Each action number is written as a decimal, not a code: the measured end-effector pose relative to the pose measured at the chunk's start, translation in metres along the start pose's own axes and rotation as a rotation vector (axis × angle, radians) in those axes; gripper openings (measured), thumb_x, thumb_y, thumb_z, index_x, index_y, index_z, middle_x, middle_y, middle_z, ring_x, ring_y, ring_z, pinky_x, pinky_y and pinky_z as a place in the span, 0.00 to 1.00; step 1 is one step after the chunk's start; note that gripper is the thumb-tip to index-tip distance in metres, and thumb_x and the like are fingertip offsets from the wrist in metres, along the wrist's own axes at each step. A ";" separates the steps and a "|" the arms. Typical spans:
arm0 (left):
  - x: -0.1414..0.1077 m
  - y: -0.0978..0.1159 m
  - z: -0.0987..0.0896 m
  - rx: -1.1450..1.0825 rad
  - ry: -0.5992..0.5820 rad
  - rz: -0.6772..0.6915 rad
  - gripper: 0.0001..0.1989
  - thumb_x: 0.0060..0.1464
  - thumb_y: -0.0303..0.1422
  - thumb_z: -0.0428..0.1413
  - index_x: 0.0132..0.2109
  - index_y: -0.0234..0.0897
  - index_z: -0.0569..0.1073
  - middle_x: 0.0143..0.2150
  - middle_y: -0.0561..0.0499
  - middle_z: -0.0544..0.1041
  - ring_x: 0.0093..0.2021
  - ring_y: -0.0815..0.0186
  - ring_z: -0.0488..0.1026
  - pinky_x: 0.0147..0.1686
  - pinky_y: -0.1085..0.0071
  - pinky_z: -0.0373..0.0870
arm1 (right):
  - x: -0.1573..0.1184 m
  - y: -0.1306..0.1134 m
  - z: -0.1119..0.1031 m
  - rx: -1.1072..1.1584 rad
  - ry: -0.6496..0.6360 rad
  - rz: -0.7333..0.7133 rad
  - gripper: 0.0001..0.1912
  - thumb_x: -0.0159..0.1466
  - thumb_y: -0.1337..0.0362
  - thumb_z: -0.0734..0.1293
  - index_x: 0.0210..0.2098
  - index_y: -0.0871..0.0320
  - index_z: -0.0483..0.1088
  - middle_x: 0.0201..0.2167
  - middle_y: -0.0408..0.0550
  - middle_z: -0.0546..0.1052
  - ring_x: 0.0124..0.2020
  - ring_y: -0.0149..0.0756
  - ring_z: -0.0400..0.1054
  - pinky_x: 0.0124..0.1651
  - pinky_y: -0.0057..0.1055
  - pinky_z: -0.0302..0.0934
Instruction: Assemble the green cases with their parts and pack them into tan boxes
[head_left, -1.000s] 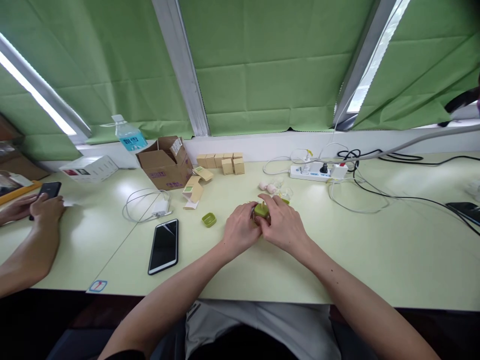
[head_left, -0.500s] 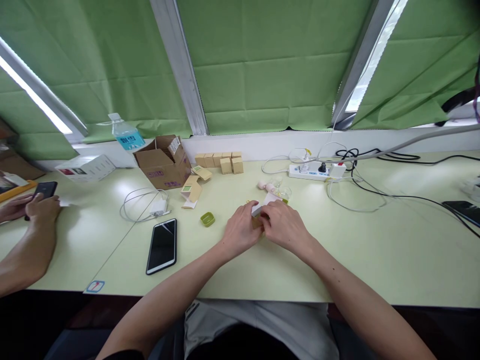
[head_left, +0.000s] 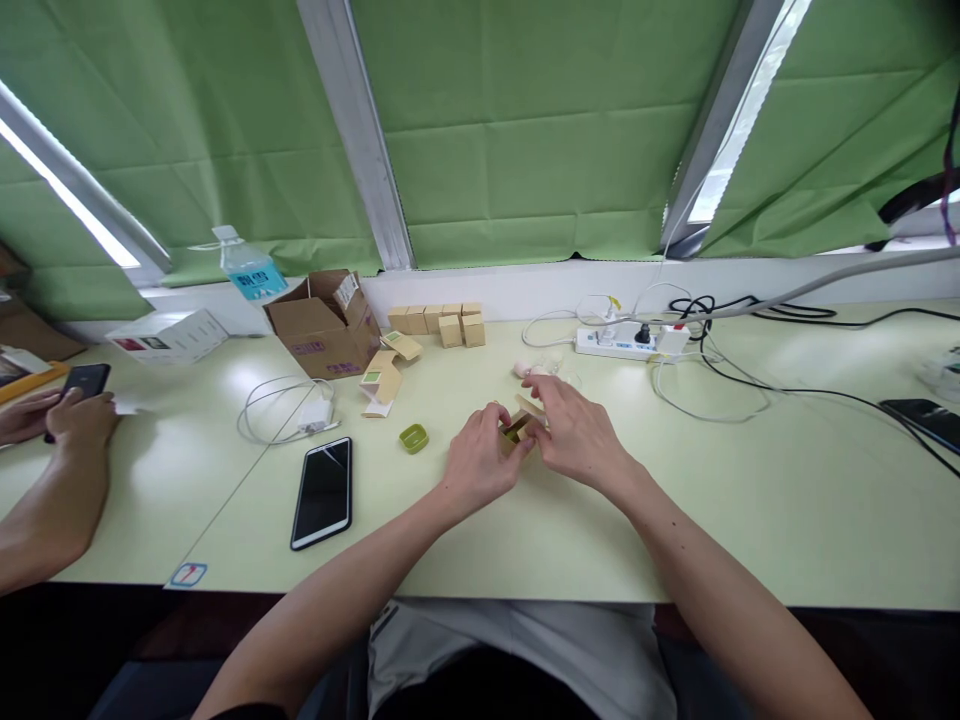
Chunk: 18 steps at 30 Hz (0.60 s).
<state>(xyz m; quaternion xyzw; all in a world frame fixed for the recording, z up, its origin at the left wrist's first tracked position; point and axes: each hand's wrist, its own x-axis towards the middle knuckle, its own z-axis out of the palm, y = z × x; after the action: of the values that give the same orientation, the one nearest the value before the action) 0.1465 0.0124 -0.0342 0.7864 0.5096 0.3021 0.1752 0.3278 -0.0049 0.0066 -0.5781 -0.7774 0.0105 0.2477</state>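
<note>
Between my hands is a small brown cardboard box (head_left: 513, 436), its top flap raised and something green showing inside. My left hand (head_left: 478, 458) is closed around the box's left side, thumb at the near edge. From the right, my right hand (head_left: 576, 432) grips the box, its fingers at the raised flap and its thumb by the near corner. Part of the box is hidden by my fingers. Left of my left hand lies a small green square tray (head_left: 413, 438). Pinkish round pieces and clear plastic (head_left: 534, 368) lie just beyond my right hand.
Several small brown boxes (head_left: 435, 320) stand in rows behind, near opened packaging (head_left: 382, 378) and a larger carton (head_left: 330, 325). A phone (head_left: 322, 492) and white charger (head_left: 315, 414) lie left. A power strip (head_left: 615, 343) trails cables. Another person's hands (head_left: 79, 415) hold a phone at far left.
The box top now stands open, showing green inside, and the white piece between my hands is out of sight. My right hand has shifted slightly, fingers rising to the flap.
</note>
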 end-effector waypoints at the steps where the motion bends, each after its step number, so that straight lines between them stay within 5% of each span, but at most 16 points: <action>1: 0.000 0.000 0.000 -0.006 0.005 0.006 0.12 0.65 0.42 0.58 0.46 0.43 0.65 0.45 0.49 0.79 0.46 0.55 0.76 0.39 0.62 0.66 | 0.000 0.000 0.001 0.021 -0.029 0.012 0.25 0.66 0.69 0.66 0.62 0.52 0.62 0.58 0.54 0.77 0.55 0.48 0.73 0.37 0.36 0.64; 9: 0.011 -0.010 -0.010 -0.302 -0.055 0.047 0.10 0.65 0.39 0.54 0.42 0.40 0.76 0.43 0.48 0.81 0.42 0.60 0.76 0.35 0.67 0.70 | 0.002 0.000 -0.003 0.183 -0.118 0.053 0.09 0.69 0.63 0.67 0.49 0.51 0.66 0.50 0.46 0.82 0.44 0.41 0.77 0.38 0.34 0.59; 14: 0.026 -0.023 -0.012 -0.642 -0.098 -0.167 0.09 0.54 0.31 0.54 0.37 0.36 0.79 0.36 0.47 0.81 0.34 0.64 0.76 0.30 0.71 0.75 | 0.001 -0.006 0.001 0.191 -0.132 0.037 0.10 0.70 0.56 0.69 0.47 0.52 0.67 0.50 0.46 0.82 0.42 0.40 0.76 0.37 0.33 0.55; 18: 0.031 -0.027 -0.011 -0.721 -0.131 -0.250 0.06 0.47 0.29 0.56 0.34 0.36 0.75 0.29 0.52 0.77 0.26 0.68 0.76 0.28 0.71 0.75 | 0.000 -0.009 0.003 0.134 -0.122 0.015 0.06 0.71 0.61 0.66 0.47 0.53 0.69 0.50 0.47 0.81 0.39 0.37 0.73 0.34 0.32 0.51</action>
<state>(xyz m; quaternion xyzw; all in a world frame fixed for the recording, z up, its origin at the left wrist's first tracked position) 0.1298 0.0510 -0.0324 0.6236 0.4504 0.3875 0.5081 0.3190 -0.0073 0.0068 -0.5645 -0.7841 0.0994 0.2380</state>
